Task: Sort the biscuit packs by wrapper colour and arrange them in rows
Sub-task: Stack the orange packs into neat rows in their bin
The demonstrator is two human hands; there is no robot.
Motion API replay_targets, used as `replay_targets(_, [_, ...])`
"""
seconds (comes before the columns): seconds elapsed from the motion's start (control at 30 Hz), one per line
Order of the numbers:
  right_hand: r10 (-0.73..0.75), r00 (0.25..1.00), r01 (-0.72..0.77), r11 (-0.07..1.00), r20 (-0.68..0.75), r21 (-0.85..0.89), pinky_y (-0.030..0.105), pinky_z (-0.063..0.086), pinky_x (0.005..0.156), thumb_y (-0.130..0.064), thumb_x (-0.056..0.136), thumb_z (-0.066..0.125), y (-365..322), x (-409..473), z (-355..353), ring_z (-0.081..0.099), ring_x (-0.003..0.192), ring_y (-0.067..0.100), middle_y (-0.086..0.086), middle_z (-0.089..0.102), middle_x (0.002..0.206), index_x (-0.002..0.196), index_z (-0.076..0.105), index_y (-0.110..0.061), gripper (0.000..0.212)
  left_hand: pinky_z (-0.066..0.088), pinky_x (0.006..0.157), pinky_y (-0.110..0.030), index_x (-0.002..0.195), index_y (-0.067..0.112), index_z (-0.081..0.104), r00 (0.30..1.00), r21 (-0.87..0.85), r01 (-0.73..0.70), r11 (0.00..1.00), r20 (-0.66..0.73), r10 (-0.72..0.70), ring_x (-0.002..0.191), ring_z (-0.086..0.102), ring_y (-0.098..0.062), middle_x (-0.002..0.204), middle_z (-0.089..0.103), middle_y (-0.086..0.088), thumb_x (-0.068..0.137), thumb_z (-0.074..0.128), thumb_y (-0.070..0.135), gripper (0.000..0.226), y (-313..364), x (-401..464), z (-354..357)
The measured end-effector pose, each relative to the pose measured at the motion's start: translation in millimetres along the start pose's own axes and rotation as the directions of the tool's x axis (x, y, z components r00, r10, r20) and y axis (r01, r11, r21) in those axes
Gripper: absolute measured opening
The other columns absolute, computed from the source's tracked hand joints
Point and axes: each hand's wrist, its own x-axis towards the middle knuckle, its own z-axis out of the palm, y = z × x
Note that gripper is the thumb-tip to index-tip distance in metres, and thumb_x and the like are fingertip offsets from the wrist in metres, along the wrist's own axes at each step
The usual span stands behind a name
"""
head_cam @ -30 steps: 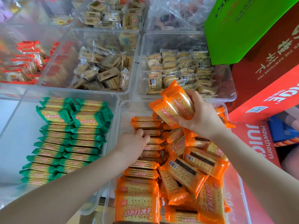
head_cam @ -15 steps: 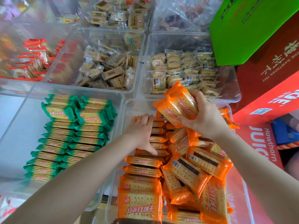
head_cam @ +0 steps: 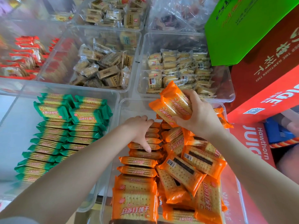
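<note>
Orange biscuit packs lifted over their clear bin

The right hand (head_cam: 199, 117) grips two orange packs (head_cam: 172, 105) above the orange bin (head_cam: 127, 104), fingers curled round them; the left hand (head_cam: 140, 129) presses relaxed fingers on the upright row (head_cam: 142, 152) inside. Green packs (head_cam: 64, 131) fill the bin beside it.

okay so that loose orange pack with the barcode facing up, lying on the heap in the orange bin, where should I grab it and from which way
Probably pinch the barcode-up orange pack across its two long edges, coming straight down from above. It lies flat and tilted on top of the loose heap, so both long sides are exposed, while its crimped ends look flimsy.
</note>
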Motion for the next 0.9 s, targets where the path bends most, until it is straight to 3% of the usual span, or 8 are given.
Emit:
replay_targets(0.1, [0.004,1.0,-0.003,0.999,0.013,-0.047,0.042,0.045,0.09,-0.039,0.07,0.075,-4.8,1.1,1.2,0.056,0.102,0.029,0.007,0.06,0.114,0.134,0.037,-0.016,0.078,0.036,0.102,-0.037,0.148,0.017,0.012,1.0,0.044,-0.002,0.999,-0.025,0.003,0.127,0.039,-0.027,0.144,0.034,-0.008,0.063,0.069,0.066,0.113,0.6,-4.0,8.5])
replay_targets(0.2, [-0.009,0.999,0.017,0.985,0.047,-0.173,0.036,0.033,0.096,-0.042,0.073,0.071,-14.2,5.6,4.1,0.049,0.114,0.027,0.004,0.055,0.124,0.137,0.035,-0.017,0.078,0.022,0.112,-0.04,0.149,0.016,0.003,0.995,0.087,0.046,0.995,-0.093,-0.038,0.137,0.026,-0.029,0.152,0.024,-0.01,0.068,0.064,0.068,0.114,4.4,-9.9,20.2])
replay_targets(0.3, [-0.111,0.993,0.119,0.955,0.045,-0.27,0.04,0.037,0.095,-0.04,0.072,0.074,-26.1,9.4,11.0,0.054,0.11,0.031,0.008,0.058,0.12,0.133,0.042,-0.012,0.074,0.023,0.113,-0.041,0.149,0.013,0.002,0.981,0.065,0.109,0.992,-0.168,-0.097,0.139,0.019,-0.03,0.154,0.014,-0.013,0.074,0.06,0.065,0.108,8.8,-17.9,29.4])
replay_targets(0.43, [-0.291,0.951,0.307,0.86,0.103,-0.408,0.041,0.048,0.081,-0.038,0.062,0.079,-39.1,12.3,30.4,0.064,0.091,0.032,0.009,0.065,0.102,0.114,0.057,-0.01,0.062,0.029,0.106,-0.038,0.141,0.006,0.028,0.956,0.118,0.133,0.984,-0.277,-0.096,0.132,0.032,-0.031,0.145,0.032,-0.012,0.084,0.053,0.056,0.079,14.6,-29.8,40.2])
replay_targets(0.6, [-0.257,0.952,0.304,0.837,0.163,-0.455,0.04,0.05,0.079,-0.02,0.058,0.082,-43.0,16.3,52.2,0.064,0.089,0.032,0.01,0.063,0.1,0.109,0.06,-0.008,0.058,0.039,0.091,-0.037,0.132,0.007,0.038,0.963,0.13,0.109,0.986,-0.259,-0.072,0.115,0.05,-0.029,0.131,0.049,-0.007,0.093,0.046,0.045,0.055,17.6,-41.9,43.5])
replay_targets(0.73, [-0.229,0.959,0.273,0.902,0.165,-0.335,0.037,0.046,0.084,-0.02,0.074,0.073,-39.2,15.0,46.4,0.059,0.101,0.031,0.01,0.06,0.111,0.119,0.053,-0.009,0.05,0.038,0.067,-0.031,0.11,0.009,0.052,0.965,0.016,0.074,0.997,-0.252,-0.068,0.089,0.059,-0.022,0.103,0.062,-0.005,0.097,0.036,0.044,0.041,18.3,-46.4,36.3])
replay_targets(0.8, [-0.194,0.967,0.228,0.949,0.168,-0.219,0.031,0.042,0.074,-0.02,0.079,0.068,-37.5,14.4,39.8,0.058,0.098,0.029,0.008,0.06,0.11,0.123,0.048,-0.011,0.049,0.039,0.07,-0.031,0.108,0.01,0.054,0.952,-0.168,0.079,0.983,-0.279,-0.124,0.091,0.058,-0.022,0.103,0.063,-0.006,0.098,0.032,0.046,0.044,18.7,-46.5,30.8])
replay_targets(0.9, [-0.162,0.964,0.169,0.985,0.213,-0.018,0.032,0.046,0.065,-0.02,0.081,0.066,-33.2,10.6,36.3,0.062,0.085,0.028,0.006,0.064,0.097,0.123,0.044,-0.012,0.048,0.045,0.083,-0.034,0.122,0.013,0.052,0.913,-0.389,0.032,0.921,-0.364,-0.185,0.105,0.056,-0.023,0.115,0.059,-0.007,0.099,0.031,0.037,0.039,15.3,-40.2,24.7])
